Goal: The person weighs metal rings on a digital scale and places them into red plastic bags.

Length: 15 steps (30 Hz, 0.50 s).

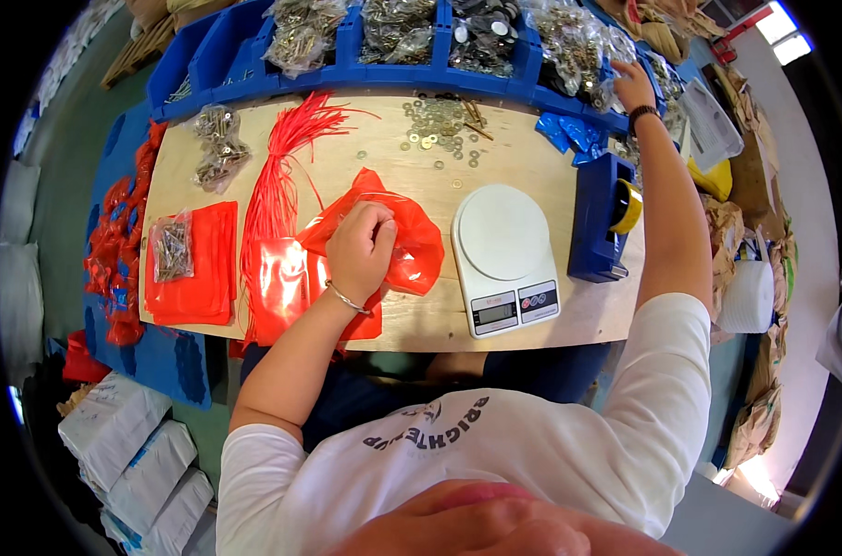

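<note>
My left hand point(358, 248) is closed round the gathered part of a red plastic bag point(415, 248), whose body bulges out to the right above the table. Beneath it lies a stack of flat red bags point(287, 278). My right hand point(634, 90) is stretched to the far right end of the blue bins, over small clear packets of hardware point(578, 60). Its visible fingers are apart, and other fingertips are hidden. Between my arms stands a white digital scale point(504, 236) with a bare round platform.
Blue bins point(365, 74) line the table's far edge. Loose washers point(439, 130) lie before them. Red ties point(277, 185), a screw packet point(173, 248) and more hardware packets point(219, 148) lie left. A blue tape dispenser point(599, 218) stands right of the scale, near blue packets point(574, 134).
</note>
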Tool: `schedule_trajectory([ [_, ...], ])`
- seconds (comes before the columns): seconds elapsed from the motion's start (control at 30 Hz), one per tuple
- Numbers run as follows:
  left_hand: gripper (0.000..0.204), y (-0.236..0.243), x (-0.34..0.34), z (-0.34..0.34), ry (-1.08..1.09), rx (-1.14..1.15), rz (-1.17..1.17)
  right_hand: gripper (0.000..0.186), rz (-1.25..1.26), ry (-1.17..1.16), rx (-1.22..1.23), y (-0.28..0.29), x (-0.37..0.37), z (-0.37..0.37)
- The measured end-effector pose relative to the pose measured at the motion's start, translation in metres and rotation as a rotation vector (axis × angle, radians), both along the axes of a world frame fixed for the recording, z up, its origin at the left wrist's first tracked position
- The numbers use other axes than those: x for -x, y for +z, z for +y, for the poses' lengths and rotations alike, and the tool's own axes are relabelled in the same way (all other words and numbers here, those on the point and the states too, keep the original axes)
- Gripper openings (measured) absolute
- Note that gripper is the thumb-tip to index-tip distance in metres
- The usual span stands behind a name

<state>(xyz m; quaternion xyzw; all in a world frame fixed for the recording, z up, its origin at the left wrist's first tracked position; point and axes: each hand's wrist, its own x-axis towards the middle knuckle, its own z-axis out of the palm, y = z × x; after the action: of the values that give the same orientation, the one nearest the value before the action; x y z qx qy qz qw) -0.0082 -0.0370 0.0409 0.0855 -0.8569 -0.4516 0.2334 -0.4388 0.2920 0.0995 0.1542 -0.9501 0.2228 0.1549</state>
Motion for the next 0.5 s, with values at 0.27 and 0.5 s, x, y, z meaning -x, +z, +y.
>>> schedule_trajectory([
  [0.27, 0.007, 0.0, -0.002, -0.001, -0.033, 0.028, -0.001, 0.048, -0.003, -0.134, -0.113, -0.042, 0.037, -0.06],
  [0.5, 0.007, 0.0, 0.001, 0.002, -0.036, 0.043, 0.04, 0.039, -0.221, -0.153, 0.316, -0.049, 0.032, -0.034],
])
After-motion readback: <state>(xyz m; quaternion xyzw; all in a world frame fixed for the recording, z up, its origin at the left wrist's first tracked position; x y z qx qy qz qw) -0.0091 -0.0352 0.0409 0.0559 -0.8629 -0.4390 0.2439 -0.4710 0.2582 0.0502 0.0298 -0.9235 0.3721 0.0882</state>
